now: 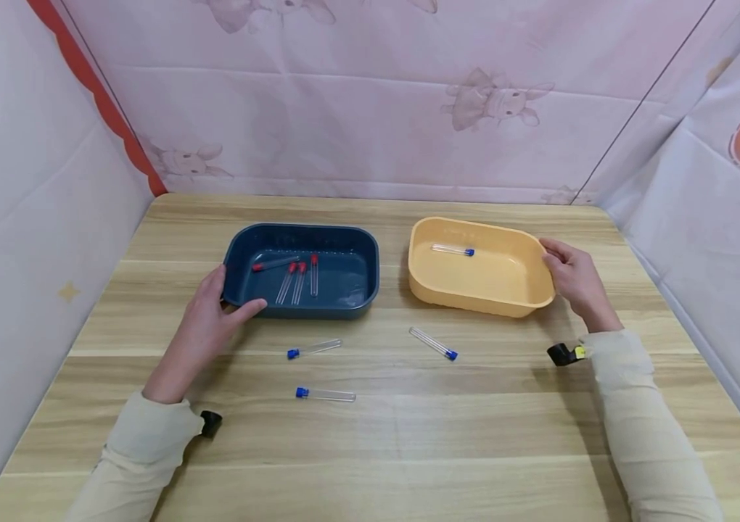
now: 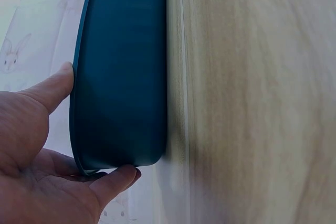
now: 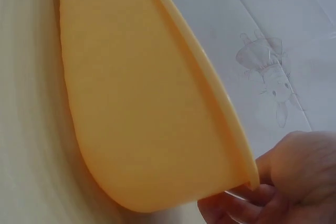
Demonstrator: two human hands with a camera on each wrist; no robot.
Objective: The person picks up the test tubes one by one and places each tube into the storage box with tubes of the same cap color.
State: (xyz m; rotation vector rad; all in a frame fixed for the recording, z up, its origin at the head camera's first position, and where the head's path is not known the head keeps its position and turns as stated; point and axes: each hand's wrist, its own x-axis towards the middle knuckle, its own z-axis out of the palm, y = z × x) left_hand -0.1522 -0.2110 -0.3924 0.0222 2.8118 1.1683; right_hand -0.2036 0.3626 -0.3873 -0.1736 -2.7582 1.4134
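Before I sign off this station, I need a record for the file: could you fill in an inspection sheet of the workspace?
Surface: wood-grain table.
Job's things: dark blue tray with four red-capped tubes inside; yellow tray with one blue-capped tube inside; three loose tubes with blue caps lie on the table, nearer the person than the trays.
Clutter: nothing seen.
Left hand: grips the dark blue tray at its near left corner.
Right hand: grips the yellow tray's right end.
Worn gear: a small black device at each wrist.
Cables: nothing seen.
Surroundings: pink rabbit-print sheet behind; pale printed sheets at both sides.
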